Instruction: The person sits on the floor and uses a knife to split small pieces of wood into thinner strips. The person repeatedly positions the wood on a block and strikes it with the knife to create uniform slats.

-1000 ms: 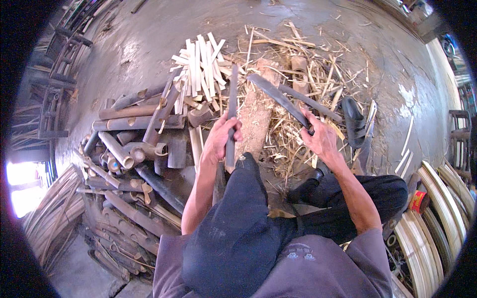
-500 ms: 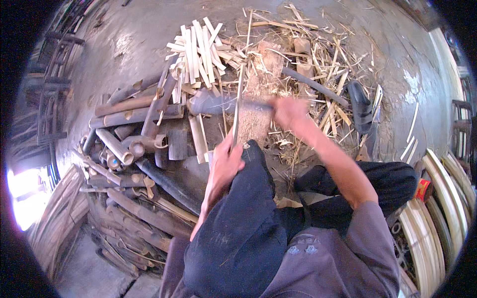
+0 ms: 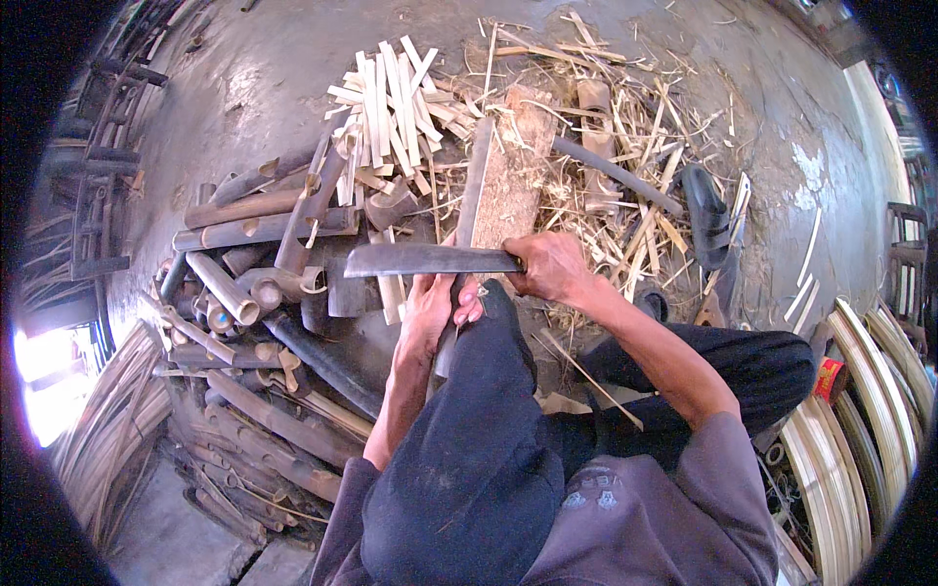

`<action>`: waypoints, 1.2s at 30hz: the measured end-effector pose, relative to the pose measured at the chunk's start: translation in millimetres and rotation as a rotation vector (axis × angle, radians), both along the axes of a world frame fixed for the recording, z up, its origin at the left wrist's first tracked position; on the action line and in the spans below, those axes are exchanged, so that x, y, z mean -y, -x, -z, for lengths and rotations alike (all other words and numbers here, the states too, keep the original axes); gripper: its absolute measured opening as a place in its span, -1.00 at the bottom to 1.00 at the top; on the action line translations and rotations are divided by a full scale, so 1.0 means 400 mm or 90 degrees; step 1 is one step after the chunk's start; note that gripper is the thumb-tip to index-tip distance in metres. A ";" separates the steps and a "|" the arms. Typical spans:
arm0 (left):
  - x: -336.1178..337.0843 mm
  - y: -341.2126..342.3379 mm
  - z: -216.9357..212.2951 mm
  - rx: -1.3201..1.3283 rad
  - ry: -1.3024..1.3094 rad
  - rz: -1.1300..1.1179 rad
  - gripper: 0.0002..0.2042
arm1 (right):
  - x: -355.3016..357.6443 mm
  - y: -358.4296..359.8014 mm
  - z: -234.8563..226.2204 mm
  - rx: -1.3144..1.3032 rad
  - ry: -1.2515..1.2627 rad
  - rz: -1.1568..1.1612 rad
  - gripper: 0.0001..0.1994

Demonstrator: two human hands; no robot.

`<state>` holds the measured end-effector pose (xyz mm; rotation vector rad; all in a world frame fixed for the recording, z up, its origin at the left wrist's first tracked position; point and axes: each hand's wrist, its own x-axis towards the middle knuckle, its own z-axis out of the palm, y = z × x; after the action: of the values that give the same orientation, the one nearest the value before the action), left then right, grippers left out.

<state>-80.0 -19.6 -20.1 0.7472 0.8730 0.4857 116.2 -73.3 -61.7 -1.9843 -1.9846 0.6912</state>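
My right hand (image 3: 552, 266) is closed round the handle of a broad machete (image 3: 420, 259), whose dark blade lies level and points left. The blade crosses just above my left hand (image 3: 430, 308), over a long bamboo strip (image 3: 476, 186). My left hand is closed on that strip beside my raised knee, thumb and fingers curled. The strip's far end leans along a rough wooden block (image 3: 513, 166), and its near end passes down beside my leg. Whether the blade touches the strip, I cannot tell.
Cut pale slats (image 3: 391, 107) lie piled beyond the block. Bamboo tubes (image 3: 269, 230) are heaped at the left. Shavings (image 3: 635, 176), a dark rod (image 3: 620, 176) and a black sandal (image 3: 705, 215) lie at the right. Bundled long strips (image 3: 831, 469) curve at the lower right.
The machete has come nearer to me, from beyond my left hand to just above it. The strip now shows a wider, darker face. A thin sliver now lies by my right leg.
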 end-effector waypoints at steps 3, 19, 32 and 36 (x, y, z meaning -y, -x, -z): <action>0.017 0.030 -0.019 0.032 0.087 -0.025 -0.71 | -0.021 -0.037 0.074 -0.024 -0.093 0.017 -0.76; -0.029 0.109 -0.014 0.174 0.236 0.266 -0.42 | -0.103 -0.148 0.050 -0.133 -0.265 0.032 -0.73; -0.077 0.004 0.143 -0.161 -0.232 -0.117 -0.64 | -0.021 -0.091 0.056 -0.104 -0.007 0.227 -0.73; -0.056 0.022 0.145 -0.274 -0.244 0.065 -0.81 | -0.027 -0.013 0.003 0.012 0.059 0.023 -0.74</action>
<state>-88.8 2.7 -78.3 1.2738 1.1486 0.4107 121.3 -62.6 -62.7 -2.0807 -1.9561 0.7716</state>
